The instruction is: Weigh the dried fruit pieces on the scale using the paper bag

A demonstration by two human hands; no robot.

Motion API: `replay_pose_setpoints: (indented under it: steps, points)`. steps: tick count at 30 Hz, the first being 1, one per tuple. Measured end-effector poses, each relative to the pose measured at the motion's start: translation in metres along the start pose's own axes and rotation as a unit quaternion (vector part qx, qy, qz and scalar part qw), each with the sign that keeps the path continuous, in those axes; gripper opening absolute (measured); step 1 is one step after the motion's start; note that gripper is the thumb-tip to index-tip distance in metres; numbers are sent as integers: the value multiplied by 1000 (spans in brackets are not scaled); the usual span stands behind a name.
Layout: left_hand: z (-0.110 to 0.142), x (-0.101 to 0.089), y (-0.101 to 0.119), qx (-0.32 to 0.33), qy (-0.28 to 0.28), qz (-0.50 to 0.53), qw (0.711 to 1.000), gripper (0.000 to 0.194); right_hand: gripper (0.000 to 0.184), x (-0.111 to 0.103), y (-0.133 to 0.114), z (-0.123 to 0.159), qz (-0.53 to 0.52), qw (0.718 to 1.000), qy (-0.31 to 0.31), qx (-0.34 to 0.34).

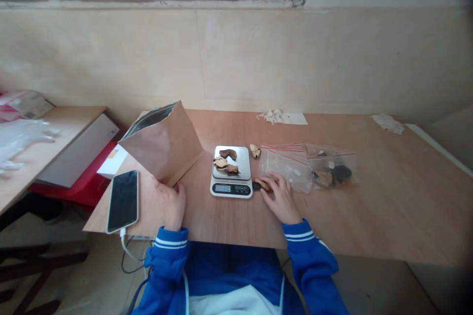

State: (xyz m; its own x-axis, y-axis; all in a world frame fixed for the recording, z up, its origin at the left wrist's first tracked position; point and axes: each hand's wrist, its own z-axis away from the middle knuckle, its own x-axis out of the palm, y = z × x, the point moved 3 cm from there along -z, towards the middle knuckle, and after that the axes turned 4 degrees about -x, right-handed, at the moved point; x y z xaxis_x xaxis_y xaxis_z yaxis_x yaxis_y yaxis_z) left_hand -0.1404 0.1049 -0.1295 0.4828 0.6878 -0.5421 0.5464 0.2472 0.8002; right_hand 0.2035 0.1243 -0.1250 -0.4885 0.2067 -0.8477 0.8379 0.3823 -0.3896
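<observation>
My left hand grips the lower end of a brown kraft paper bag, whose silvery open mouth tilts up and to the left. My right hand has its fingers closed on a dried brown slice, low on the table by the scale's right edge. The slice's kind is not clear, and my fingers partly cover it. Between my hands stands a small white digital scale with a lit display, too small to read surely. Several dried brown pieces lie on its metal plate. A paler dried piece rests behind its right corner.
Clear zip bags lie right of the scale; another zip bag holds dark and brown pieces. A phone with a charging cable lies at the left table edge. White scraps sit near the wall, with a crumpled tissue farther right.
</observation>
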Motion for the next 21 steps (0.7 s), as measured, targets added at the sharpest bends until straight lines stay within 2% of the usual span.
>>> replay_pose_setpoints:
  steps: [2, 4, 6, 8, 10, 12, 13, 16, 18, 21]
  points:
    - [-2, -5, 4, -19, 12, 74, 997, 78, 30, 0, 3, 0, -2, 1000, 3, 5]
    - [-6, -17, 20, -2, 47, 141, 989, 66, 31, 0, 5, 0, -6, 1000, 5, 9]
    - [-13, -36, 49, 55, 124, 160, 978, 57, 32, -2, 5, 1, -9, 1000, 11, 11]
    - [-26, -57, 87, 135, 212, 161, 954, 51, 32, -4, 4, 2, -8, 1000, 26, 15]
    - [-45, -71, 123, 181, 259, 162, 935, 40, 33, -6, 0, 1, -3, 999, 49, 23]
    - [-68, -76, 147, 190, 253, 164, 934, 36, 33, -10, -7, -3, -4, 997, 68, 26]
    - [-80, -75, 154, 185, 230, 157, 942, 35, 33, -12, -12, -5, -9, 997, 71, 22]
    - [-98, -75, 157, 147, 220, 129, 956, 39, 33, -21, -40, -14, -36, 997, 69, -15]
    - [-92, -78, 155, 123, 210, 122, 962, 41, 33, -30, -67, -20, -61, 994, 72, -55]
    - [-63, -91, 155, 108, 154, 120, 975, 45, 34, -47, -116, -28, -128, 978, 100, -132]
